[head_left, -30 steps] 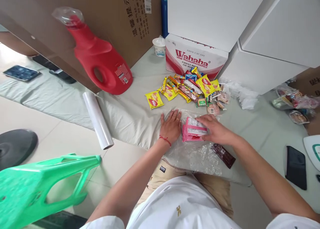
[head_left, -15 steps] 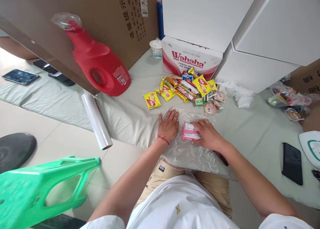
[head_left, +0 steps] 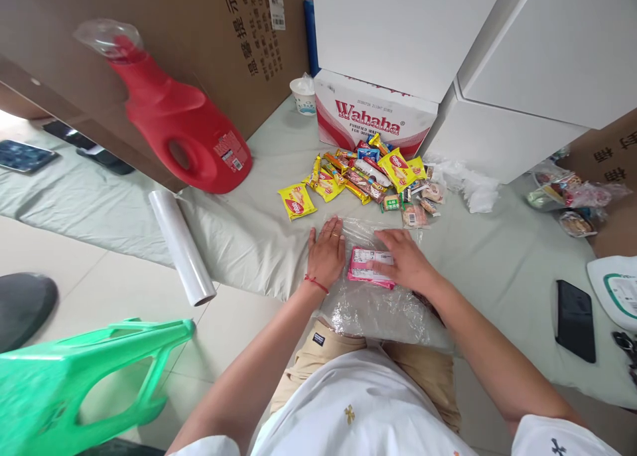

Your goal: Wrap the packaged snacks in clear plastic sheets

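A sheet of clear plastic film (head_left: pixel 373 316) lies on the cloth in front of my body. My left hand (head_left: pixel 326 253) rests flat along its left edge, fingers stretched out and holding nothing. A pink-and-white snack packet (head_left: pixel 359 258) lies on the film between my hands. My right hand (head_left: pixel 407 262) is open over the packet's right side, thumb across its top and the other fingers spread beyond it. A dark brown item under my right forearm is mostly hidden. Just past the film, yellow snack packets (head_left: pixel 297 201) and small wrapped bars (head_left: pixel 365 185) lie in a heap.
Behind the snacks stands a Wahaha carton (head_left: pixel 373 114). To the left are a red jug (head_left: pixel 186 131), a roll of film (head_left: pixel 182 247) and a green stool (head_left: pixel 99 376). On the right lie a black phone (head_left: pixel 576 320), a white-and-green device (head_left: pixel 617 290) and bagged snacks (head_left: pixel 572 194).
My right hand has loosened from the pink packet, its fingers now spread wider. The packet sits flatter on the film and slightly nearer my body. My left hand stays flat.
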Motion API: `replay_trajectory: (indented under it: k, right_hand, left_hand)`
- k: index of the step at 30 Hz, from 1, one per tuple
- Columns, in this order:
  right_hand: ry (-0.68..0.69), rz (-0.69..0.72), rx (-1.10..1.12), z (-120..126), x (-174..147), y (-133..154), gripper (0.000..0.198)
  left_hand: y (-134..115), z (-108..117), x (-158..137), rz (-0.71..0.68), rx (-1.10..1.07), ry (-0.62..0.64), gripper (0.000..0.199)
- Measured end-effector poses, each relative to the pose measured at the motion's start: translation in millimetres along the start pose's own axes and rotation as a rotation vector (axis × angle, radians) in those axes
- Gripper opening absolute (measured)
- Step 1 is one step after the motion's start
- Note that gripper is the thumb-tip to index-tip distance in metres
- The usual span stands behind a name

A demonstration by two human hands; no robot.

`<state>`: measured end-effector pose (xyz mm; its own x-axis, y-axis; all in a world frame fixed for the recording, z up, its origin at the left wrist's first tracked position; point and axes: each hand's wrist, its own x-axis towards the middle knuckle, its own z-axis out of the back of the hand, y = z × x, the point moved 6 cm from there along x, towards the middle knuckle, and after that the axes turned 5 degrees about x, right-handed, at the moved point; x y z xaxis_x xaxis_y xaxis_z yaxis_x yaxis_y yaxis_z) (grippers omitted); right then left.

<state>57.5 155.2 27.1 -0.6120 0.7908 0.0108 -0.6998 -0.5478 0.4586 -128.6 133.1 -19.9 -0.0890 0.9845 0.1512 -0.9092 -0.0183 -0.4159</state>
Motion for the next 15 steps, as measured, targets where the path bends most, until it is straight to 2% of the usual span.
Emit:
replay_trajectory:
  k: [3,6,9,11,13,15]
  right_hand:
    - [-0.053,-0.116,-0.086,16.2,24.6,-25.8,0.057]
    - [0.048,-0.174,-0.168,10.6,52.4,-43.6,0.056]
    - [0.18,-0.17,-0.056,0.1,71.4,-50.5,0.039]
    - [0.246,-0.171,0.03,-1.2,76.3,-53.2,0.022]
    - [0.244,-0.138,0.131,4.4,76.6,-53.3,0.015]
    - [0.175,-0.052,0.273,14.7,73.7,-49.1,0.015]
  left_hand:
    - [12.9,4.7,-0.8,0.04,-0.107,-0.148,0.049]
    - [20.0,7.0,-2.6,0.068,-0.16,-0.246,0.049]
    - [20.3,5.9,-3.0,0.109,-0.194,-0.219,0.056]
    - [19.3,5.0,-1.5,0.142,-0.241,-0.163,0.07]
    - [19.0,4.6,1.9,0.162,-0.317,-0.106,0.085]
    - [20.9,4.6,7.0,0.174,-0.434,-0.07,0.094]
